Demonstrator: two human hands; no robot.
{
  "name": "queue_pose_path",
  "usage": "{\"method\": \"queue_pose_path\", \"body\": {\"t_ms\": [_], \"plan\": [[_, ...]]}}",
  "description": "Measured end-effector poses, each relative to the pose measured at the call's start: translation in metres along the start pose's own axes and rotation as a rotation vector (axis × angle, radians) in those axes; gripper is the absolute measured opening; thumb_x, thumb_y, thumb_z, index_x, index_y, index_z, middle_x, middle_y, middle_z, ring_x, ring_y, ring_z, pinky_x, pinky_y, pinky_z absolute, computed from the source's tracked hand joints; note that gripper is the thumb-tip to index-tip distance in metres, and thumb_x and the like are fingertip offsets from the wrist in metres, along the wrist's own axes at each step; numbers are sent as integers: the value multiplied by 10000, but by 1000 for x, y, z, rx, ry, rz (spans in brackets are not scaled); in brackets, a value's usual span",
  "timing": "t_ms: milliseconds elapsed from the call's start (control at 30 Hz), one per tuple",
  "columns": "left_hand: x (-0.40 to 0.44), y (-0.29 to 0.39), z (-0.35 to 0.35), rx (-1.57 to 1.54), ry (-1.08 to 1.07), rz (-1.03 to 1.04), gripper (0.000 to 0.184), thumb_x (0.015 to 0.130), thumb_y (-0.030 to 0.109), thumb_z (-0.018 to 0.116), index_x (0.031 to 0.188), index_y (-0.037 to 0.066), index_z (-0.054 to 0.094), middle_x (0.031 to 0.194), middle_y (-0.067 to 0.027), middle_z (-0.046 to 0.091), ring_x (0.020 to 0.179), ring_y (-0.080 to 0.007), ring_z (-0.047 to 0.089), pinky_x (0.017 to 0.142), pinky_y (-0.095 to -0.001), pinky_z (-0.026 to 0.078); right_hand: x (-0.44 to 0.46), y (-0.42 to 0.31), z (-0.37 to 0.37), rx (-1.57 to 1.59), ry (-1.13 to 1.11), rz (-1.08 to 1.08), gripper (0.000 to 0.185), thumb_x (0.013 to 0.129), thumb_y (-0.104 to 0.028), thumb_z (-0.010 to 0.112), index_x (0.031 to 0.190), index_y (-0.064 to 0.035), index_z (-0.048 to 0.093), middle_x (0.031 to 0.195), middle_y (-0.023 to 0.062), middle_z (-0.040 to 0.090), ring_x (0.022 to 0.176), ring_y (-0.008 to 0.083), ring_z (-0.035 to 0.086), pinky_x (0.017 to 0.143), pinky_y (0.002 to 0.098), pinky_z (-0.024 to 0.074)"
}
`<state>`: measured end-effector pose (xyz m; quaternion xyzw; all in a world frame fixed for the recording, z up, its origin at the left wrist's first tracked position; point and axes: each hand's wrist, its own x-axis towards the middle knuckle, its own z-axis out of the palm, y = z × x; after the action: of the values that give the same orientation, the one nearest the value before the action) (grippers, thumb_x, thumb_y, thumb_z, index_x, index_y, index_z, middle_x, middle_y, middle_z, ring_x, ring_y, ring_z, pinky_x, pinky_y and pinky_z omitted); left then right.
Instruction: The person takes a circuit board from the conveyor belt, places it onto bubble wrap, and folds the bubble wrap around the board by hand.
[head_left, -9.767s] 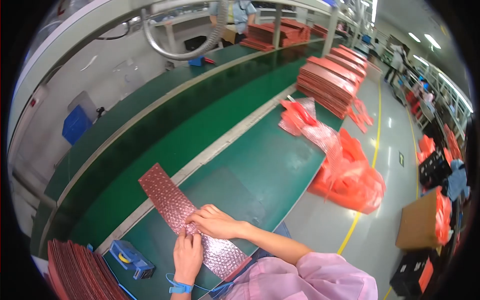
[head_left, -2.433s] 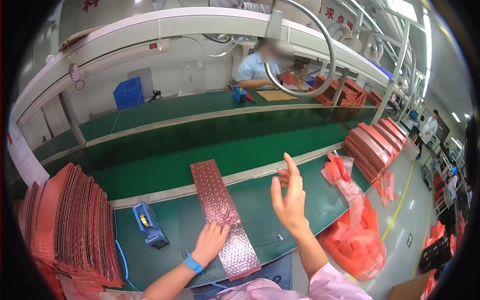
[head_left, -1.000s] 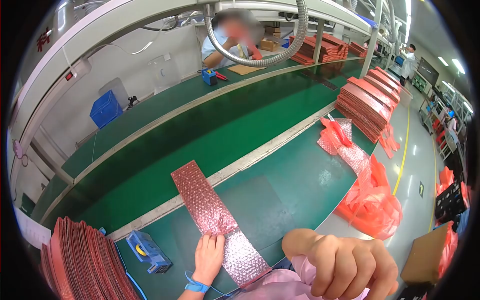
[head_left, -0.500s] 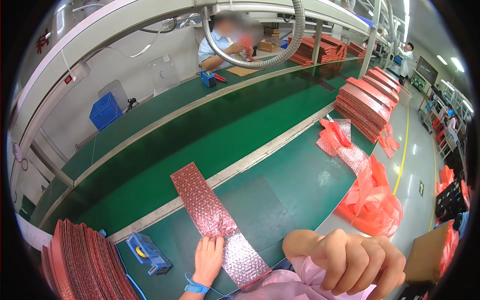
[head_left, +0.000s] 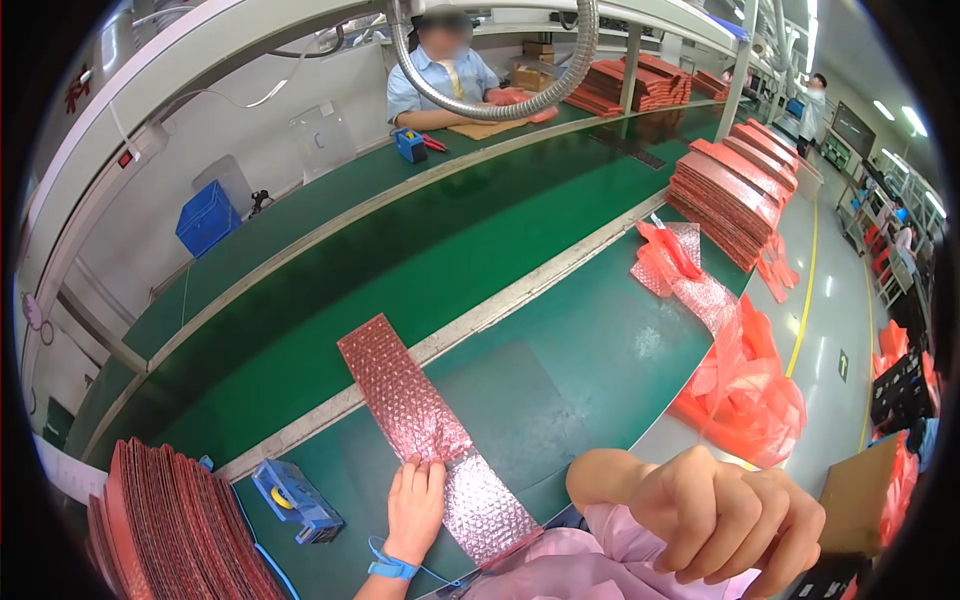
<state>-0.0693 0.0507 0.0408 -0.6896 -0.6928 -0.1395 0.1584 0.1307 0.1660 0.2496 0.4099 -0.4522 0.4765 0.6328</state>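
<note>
A bubble-wrap strip lies slantwise on the green bench, its far part red and its near part shiny silver-pink. The far end reaches over the pale rail, and the near end meets my pink clothing. My left hand, with a blue band at the wrist, has its fingers bent together on the strip's edge where the two parts join. My right hand is raised close to the camera at lower right, away from the strip. Its fingers are curled in, and whatever they may hold is hidden.
A blue tape dispenser and a stack of red bubble-wrap pieces stand left. Loose red film hangs over the bench's right edge, near another stack. Across the green belt sits a co-worker.
The co-worker's hands have come down to the far bench with the red piece. My right hand has shifted slightly right; my left hand stays at the same spot on the strip.
</note>
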Motion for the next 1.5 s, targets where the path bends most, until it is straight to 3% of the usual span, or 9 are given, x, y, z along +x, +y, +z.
{"method": "queue_pose_path", "body": {"t_ms": [133,1100,1167,1300,1500], "plan": [[2,1,-3,-28,-5,-8,292,841,75,636,1122,6,595,1063,-140,606,1053,-299,598,901,-384,501,3,2,-1,-29,-17,-58,273,966,-337,516,836,-142,656,709,16,475,586,108,482,521,195,476],[4,3,-7,-48,-51,-21,283,865,81,618,1136,4,591,1057,-146,609,1066,-318,601,909,-401,496,2,2,0,-152,30,-130,288,1017,-342,500,845,-150,626,686,-4,472,583,98,468,533,203,467],[5,3,-6,-49,-45,-37,285,864,80,615,1137,3,589,1058,-147,608,1068,-317,601,913,-401,495,3,-2,-1,-139,23,-122,286,1017,-338,497,844,-150,626,686,-3,471,586,99,469,539,204,467],[4,2,-5,-32,-1,-4,307,850,79,612,1143,-5,579,1063,-150,606,1079,-316,596,930,-401,492,6,-30,-6,-213,-71,137,282,1017,-326,483,844,-150,621,682,-2,468,596,103,472,562,212,460],[5,3,-7,-35,-11,-9,322,839,81,608,1146,-8,572,1063,-154,605,1085,-316,594,943,-402,491,2,-28,-3,-224,-80,128,283,1016,-326,477,844,-149,616,683,0,470,596,107,470,571,216,453]]}}
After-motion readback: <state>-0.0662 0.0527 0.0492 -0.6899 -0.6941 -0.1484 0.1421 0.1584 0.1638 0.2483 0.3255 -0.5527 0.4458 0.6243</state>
